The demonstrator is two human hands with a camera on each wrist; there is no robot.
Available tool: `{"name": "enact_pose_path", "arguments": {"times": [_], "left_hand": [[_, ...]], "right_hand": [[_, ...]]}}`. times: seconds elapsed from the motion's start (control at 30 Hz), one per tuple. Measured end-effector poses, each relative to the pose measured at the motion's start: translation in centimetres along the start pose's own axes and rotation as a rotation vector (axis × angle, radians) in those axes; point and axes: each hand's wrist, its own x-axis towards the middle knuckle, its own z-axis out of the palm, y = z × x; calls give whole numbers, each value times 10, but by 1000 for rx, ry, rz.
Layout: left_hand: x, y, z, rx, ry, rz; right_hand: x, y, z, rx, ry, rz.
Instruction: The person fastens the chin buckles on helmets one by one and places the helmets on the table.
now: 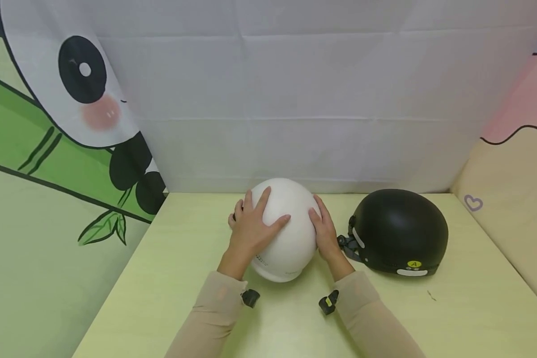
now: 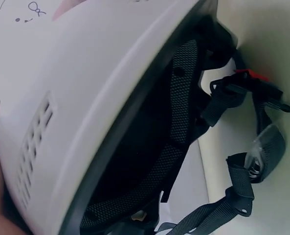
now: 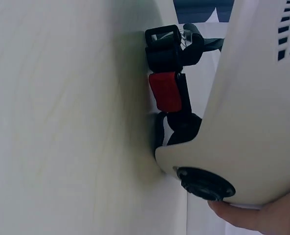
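A white helmet (image 1: 288, 233) is held between both hands at the middle of the table. My left hand (image 1: 250, 228) grips its left side, fingers spread over the shell and thumb across the front. My right hand (image 1: 324, 231) holds the right side, its palm hidden. In the left wrist view the white helmet (image 2: 100, 63) shows its dark padded inside and a loose black chin strap (image 2: 240, 188). A red buckle piece (image 3: 166, 92) on the strap and a round black knob (image 3: 206, 183) on the shell appear in the right wrist view.
To the right of the white helmet a black helmet (image 1: 400, 231) rests on the pale table (image 1: 161, 303), with a yellow round sticker (image 1: 414, 264) low on its front. A white sheet (image 1: 313, 99) hangs behind, and printed cartoon walls (image 1: 71, 164) flank the table.
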Motion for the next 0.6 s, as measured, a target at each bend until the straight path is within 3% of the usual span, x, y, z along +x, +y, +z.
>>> {"name": "enact_pose_path", "arguments": {"times": [0.17, 0.37, 0.6], "left_hand": [[-4, -8, 2, -27, 15, -23], [-9, -30, 4, -87, 69, -14], [-17, -57, 13, -218, 137, -9]], "right_hand": [[0, 0, 7, -21, -8, -46], [1, 0, 20, -184, 2, -98], [4, -4, 36, -326, 4, -122]]}}
